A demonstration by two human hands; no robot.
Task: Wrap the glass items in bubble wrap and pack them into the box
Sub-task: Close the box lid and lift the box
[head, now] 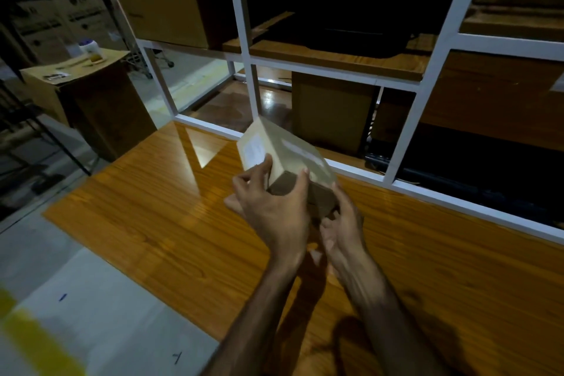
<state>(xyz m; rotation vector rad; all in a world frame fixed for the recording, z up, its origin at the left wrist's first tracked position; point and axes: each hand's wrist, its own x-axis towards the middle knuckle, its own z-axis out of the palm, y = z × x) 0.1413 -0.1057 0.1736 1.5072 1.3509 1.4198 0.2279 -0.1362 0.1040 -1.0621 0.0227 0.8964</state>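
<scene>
Small cardboard box (283, 159) is up in the air over the wooden tabletop (152, 223), tilted on a corner, a pale label facing left. Left hand (271, 207) grips its near left side, thumb on the label face, fingers curled onto the dark lower face. Right hand (341, 223) sits under and against the right lower edge, fingers bent around it; blur hides exactly how they lie.

Progress: looks early. No glass items and no bubble wrap in view, and whether the box holds anything cannot be told. Flaps look closed, not certain. So wrapping and packing seem all left to do; box likely needs setting down and opening first.

Room: tabletop beneath the hands is bare wood with wide space left and right. Its left edge drops to the grey floor (76, 299) nearby. Behind the box, close, runs the white shelf frame (427, 94) and its lower rail — the tight side. Larger cartons (332, 110) sit on shelves beyond.
</scene>
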